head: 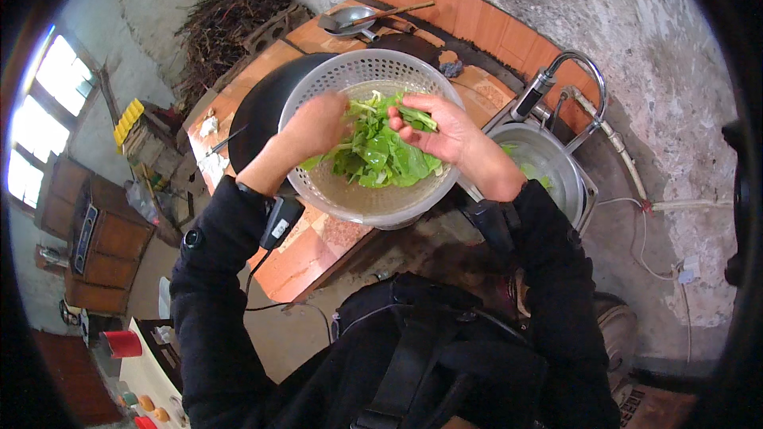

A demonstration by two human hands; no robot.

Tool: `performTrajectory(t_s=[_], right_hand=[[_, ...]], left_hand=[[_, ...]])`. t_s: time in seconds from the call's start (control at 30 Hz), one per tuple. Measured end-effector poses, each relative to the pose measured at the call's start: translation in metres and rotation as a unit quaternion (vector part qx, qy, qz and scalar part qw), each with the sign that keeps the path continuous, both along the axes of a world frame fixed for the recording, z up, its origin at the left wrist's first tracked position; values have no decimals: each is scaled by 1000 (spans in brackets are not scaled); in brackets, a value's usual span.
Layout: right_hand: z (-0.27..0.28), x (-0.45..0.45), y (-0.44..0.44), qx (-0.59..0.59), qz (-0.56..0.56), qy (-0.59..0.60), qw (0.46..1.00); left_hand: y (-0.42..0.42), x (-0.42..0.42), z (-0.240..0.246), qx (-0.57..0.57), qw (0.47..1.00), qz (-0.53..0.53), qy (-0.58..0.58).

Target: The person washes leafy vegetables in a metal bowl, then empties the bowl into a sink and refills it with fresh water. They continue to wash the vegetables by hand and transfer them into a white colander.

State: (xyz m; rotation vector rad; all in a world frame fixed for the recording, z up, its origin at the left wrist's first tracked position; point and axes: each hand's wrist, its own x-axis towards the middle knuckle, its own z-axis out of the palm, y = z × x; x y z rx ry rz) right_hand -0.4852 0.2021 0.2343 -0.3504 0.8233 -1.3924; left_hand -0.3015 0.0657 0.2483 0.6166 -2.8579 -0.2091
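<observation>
A grey plastic colander stands before me, with a heap of wet green leafy vegetables inside. My right hand is over the heap, its fingers curled around a few green stems. Blurred by motion, my left hand hovers at the colander's left side, close to the pale stalks. Its fingertips are turned away, so whether it grips a stalk is not clear.
Left of the colander is a dark wok set in a tiled stove top. A metal ladle lies at the back. To the right, a tap arches over a metal basin holding water and some leaves. Brushwood is piled at the wall.
</observation>
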Motion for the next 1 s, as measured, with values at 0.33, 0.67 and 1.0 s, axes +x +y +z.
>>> performTrajectory(t_s=[0.33,0.67,1.0], right_hand=[[20,-2,13,-68,53,289,953],[25,23,-8,-217,-17,591,777],[19,11,-3,-175,-48,589,788]], left_hand=[[-17,32,42,389,919,-36,-58],[9,10,49,643,765,-43,9],[6,4,42,549,834,-57,-4]])
